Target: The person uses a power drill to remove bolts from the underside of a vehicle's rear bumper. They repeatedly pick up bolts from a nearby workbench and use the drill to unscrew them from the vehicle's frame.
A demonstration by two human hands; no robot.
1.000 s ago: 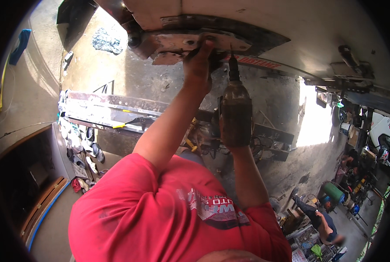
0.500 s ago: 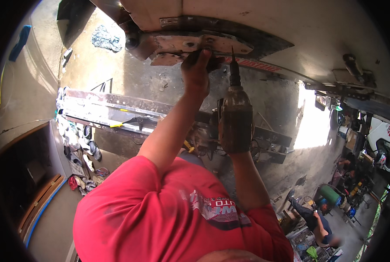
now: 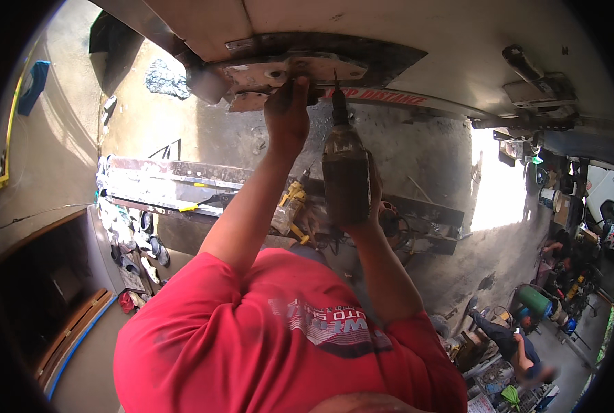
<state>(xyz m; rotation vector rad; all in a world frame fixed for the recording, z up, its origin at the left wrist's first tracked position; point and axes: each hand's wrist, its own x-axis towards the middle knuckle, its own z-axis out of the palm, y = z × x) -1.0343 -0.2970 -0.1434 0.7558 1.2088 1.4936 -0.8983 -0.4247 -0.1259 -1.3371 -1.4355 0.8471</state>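
My right hand (image 3: 363, 219) grips a dark, worn power drill (image 3: 346, 168) by its lower end, pointing away from me. The thin bit's tip overlaps the right part of a bare, pinkish-brown metal plate (image 3: 321, 69); whether it touches cannot be told. My left hand (image 3: 290, 113) is closed at the plate's lower edge, the thumb pressed up near a dark spot on it. Something dark shows by its fingers, too shadowed to name. Behind the plate lies a dark curved patch (image 3: 396, 56) on a large pale panel (image 3: 431, 24).
Below my arms runs a long metal beam (image 3: 204, 168); a yellow drill (image 3: 293, 203) lies by it. Shoes (image 3: 145, 241) are heaped at the left. A door-handle-like fitting (image 3: 524, 65) juts from the panel. At lower right, another person (image 3: 517, 347) is near a green tank (image 3: 533, 299).
The view has shifted, so the plate, both hands and the drill appear farther left. The yellow drill shows more fully. Both hands keep their holds.
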